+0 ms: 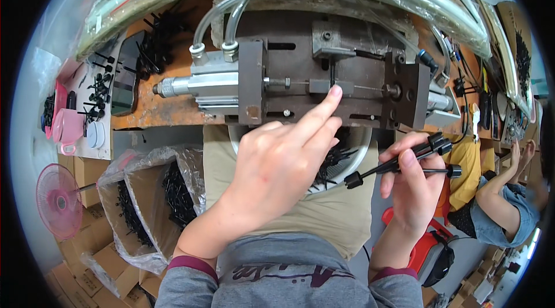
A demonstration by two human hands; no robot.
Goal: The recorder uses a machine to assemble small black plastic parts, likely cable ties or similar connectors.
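My left hand (280,160) reaches over the front of a dark metal jig (292,26), index finger stretched out. Its fingertip rests at a small block (324,86) in the jig's middle, by the lower end of a thin black rod (332,68) standing there. The other fingers are partly bent, and nothing shows in them. Closed around several black plastic rods with ribbed knob ends (386,166), my right hand (413,186) is in front of the jig's right side. Silver air cylinders (215,85) flank the jig. Below my left hand, more black rods (335,163) lie in a pale basin (366,155) on my lap.
Clear hoses (228,4) arch over the jig on the orange bench (151,108). A plastic-lined box (156,195) with black parts and a pink fan (60,201) are at left. Pink cup (68,127) stands on a side table. Another person (503,209) sits at far right.
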